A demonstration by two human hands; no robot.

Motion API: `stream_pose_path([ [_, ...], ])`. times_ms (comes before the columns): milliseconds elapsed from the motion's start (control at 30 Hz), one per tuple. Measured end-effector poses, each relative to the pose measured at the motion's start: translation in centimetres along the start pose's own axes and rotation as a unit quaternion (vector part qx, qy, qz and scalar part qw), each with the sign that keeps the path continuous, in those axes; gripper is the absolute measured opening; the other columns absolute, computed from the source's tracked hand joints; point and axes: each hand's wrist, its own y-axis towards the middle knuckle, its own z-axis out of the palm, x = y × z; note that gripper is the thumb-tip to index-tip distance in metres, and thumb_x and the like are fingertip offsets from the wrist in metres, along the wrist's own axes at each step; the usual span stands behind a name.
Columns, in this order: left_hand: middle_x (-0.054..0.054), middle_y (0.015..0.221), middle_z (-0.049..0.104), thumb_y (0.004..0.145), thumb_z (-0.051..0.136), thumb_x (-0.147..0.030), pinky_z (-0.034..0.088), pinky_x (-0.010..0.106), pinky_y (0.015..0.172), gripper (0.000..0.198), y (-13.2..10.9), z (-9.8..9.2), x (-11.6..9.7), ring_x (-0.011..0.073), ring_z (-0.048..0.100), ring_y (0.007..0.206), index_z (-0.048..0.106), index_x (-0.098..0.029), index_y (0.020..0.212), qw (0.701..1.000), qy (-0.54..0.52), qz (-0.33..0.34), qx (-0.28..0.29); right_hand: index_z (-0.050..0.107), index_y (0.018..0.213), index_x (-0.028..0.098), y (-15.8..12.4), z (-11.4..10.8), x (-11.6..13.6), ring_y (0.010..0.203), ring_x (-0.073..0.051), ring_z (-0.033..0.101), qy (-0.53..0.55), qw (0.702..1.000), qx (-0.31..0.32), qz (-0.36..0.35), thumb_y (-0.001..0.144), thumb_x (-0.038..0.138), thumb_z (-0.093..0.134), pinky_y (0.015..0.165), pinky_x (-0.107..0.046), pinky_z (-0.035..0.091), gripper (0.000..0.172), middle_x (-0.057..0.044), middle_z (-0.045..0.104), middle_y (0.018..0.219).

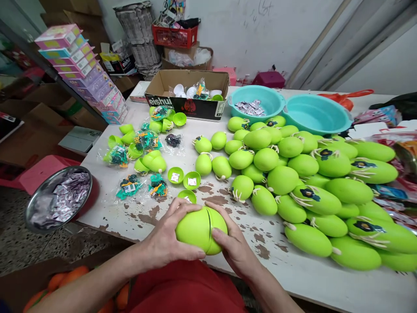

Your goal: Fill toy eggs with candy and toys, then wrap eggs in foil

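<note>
A lime-green plastic egg [193,227] is held over the table's front edge, with a dark gap along the seam between its two halves. My left hand [166,232] is wrapped round the larger left half. On the right half, my right hand [230,238] grips with the thumb across the front. What the egg contains is hidden. Just beyond my hands stand green half shells [192,180] with small white packets in them. Clear bags of teal and orange plastic parts [157,186] lie to their left, near more loose half shells [157,163].
Many green eggs [282,181] with cream strings cover the table's right side. Behind them are two turquoise basins [319,114], one with packets. A cardboard box [185,104] stands at the back; a metal bowl of packets [61,195] is at left, beside stacked boxes [87,78].
</note>
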Motion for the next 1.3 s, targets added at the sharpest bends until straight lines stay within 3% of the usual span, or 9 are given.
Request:
stream_pose_path([
  [233, 0.007, 0.132, 0.04, 0.062, 0.086, -0.042, 0.031, 0.05, 0.115, 0.079, -0.2, -0.1, 0.5, 0.0313, 0.04, 0.131, 0.053, -0.032, 0.133, 0.998, 0.039, 0.004, 0.053, 0.053, 0.13, 0.029, -0.1, 0.3, -0.5, 0.108, -0.027, 0.06, 0.015, 1.0, 0.001, 0.004, 0.076, 0.049, 0.075, 0.089, -0.037, 0.051, 0.061, -0.005, 0.061, 0.122],
  [433, 0.005, 0.126, 0.044, 0.066, 0.083, -0.043, 0.036, 0.051, 0.111, 0.078, -0.2, -0.8, 0.4, 0.0296, 0.046, 0.123, 0.05, -0.035, 0.136, 0.993, 0.055, 0.004, 0.105, 0.054, 0.128, 0.028, -0.4, 0.8, -1.8, 0.109, -0.026, 0.058, 0.018, 0.999, -0.04, 0.016, 0.08, 0.053, 0.069, 0.092, -0.037, 0.049, 0.056, -0.005, 0.061, 0.123],
  [600, 0.005, 0.123, 0.045, 0.067, 0.082, -0.044, 0.037, 0.048, 0.109, 0.074, 0.1, -1.0, 0.9, 0.0283, 0.047, 0.121, 0.051, -0.034, 0.134, 0.992, 0.059, -0.023, 0.106, 0.045, 0.135, 0.028, -0.3, 0.6, -2.1, 0.112, -0.028, 0.059, 0.054, 0.997, 0.03, 0.038, 0.065, 0.049, 0.084, 0.095, -0.041, 0.048, 0.083, -0.006, 0.06, 0.125],
  [767, 0.005, 0.123, 0.049, 0.067, 0.081, -0.045, 0.039, 0.046, 0.106, 0.07, 0.3, -0.7, 1.0, 0.0279, 0.048, 0.118, 0.055, -0.031, 0.129, 0.993, 0.04, -0.032, 0.11, 0.049, 0.129, 0.025, -0.3, 0.1, -2.1, 0.103, -0.026, 0.061, 0.031, 0.998, 0.025, 0.052, 0.065, 0.041, 0.085, 0.087, -0.037, 0.051, 0.074, -0.004, 0.064, 0.113],
  [933, 0.007, 0.126, 0.05, 0.064, 0.083, -0.043, 0.039, 0.043, 0.104, 0.071, 0.1, 0.5, 1.1, 0.0285, 0.048, 0.119, 0.055, -0.026, 0.128, 0.996, 0.001, -0.065, 0.067, 0.052, 0.125, 0.024, -0.1, 0.5, -3.3, 0.103, -0.027, 0.062, 0.052, 0.997, -0.01, 0.053, 0.064, 0.043, 0.085, 0.085, -0.039, 0.054, 0.072, -0.006, 0.063, 0.113],
  [1067, 0.004, 0.109, 0.058, 0.068, 0.08, -0.044, 0.05, 0.032, 0.078, 0.068, 0.0, 1.9, 0.9, 0.0219, 0.058, 0.095, 0.052, -0.026, 0.127, 0.972, -0.155, -0.173, 0.021, 0.044, 0.128, 0.031, 0.0, 0.5, -3.1, 0.096, -0.028, 0.065, 0.118, 0.986, -0.023, 0.114, 0.071, 0.054, 0.076, 0.066, -0.042, 0.061, 0.069, -0.009, 0.051, 0.13],
  [1167, 0.002, 0.096, 0.061, 0.066, 0.081, -0.041, 0.046, 0.025, 0.062, 0.067, -0.2, 2.7, 0.2, 0.0162, 0.058, 0.077, 0.051, -0.025, 0.124, 0.934, -0.254, -0.25, 0.022, 0.041, 0.127, 0.031, -0.1, 0.0, -2.3, 0.092, -0.026, 0.066, 0.118, 0.982, 0.028, 0.142, 0.056, 0.041, 0.089, 0.064, -0.042, 0.062, 0.086, -0.008, 0.05, 0.13],
  [1300, 0.003, 0.097, 0.065, 0.063, 0.084, -0.037, 0.048, 0.023, 0.065, 0.063, -0.3, 3.4, -1.1, 0.0161, 0.061, 0.082, 0.055, -0.022, 0.117, 0.931, -0.274, -0.237, -0.035, 0.044, 0.116, 0.028, -0.4, 0.2, -1.8, 0.086, -0.025, 0.068, 0.083, 0.987, 0.013, 0.133, 0.047, 0.029, 0.093, 0.057, -0.037, 0.062, 0.085, -0.005, 0.057, 0.116],
])
